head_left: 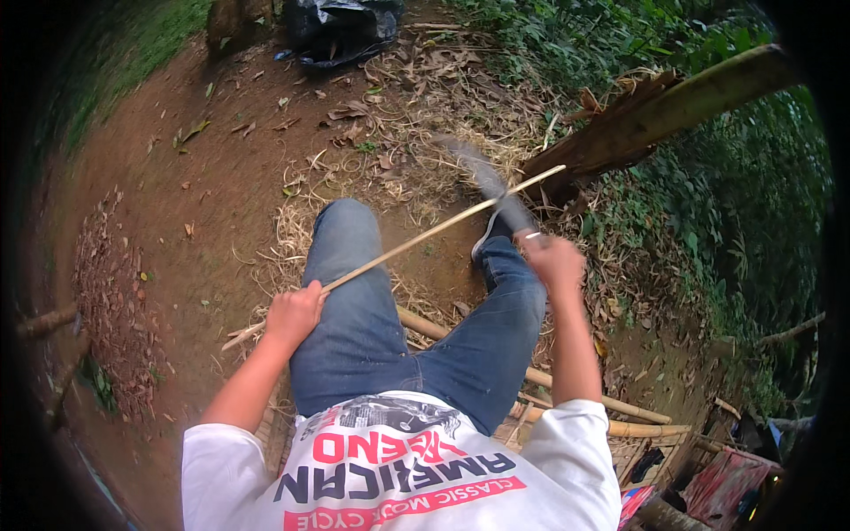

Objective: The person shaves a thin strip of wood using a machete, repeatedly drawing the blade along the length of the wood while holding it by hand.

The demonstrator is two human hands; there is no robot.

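A long, thin bamboo strip (429, 234) slants across my thighs, from beside my left knee up to the far right. My left hand (297, 314) is closed round it near its lower end, just above my left thigh. In my right hand (556, 264), closed by my right knee, is the handle of a large machete (485, 173). Its broad blade is smeared by motion and crosses the strip near the far end. Whether the edge touches the strip I cannot tell.
Pale shavings (297, 226) litter the brown soil round my legs. A thick banana stem (655, 119) leans at the right before green plants. Far off lies a black plastic bag (341, 31). I sit on bamboo poles (633, 429); cloth (726, 487) lies at the lower right.
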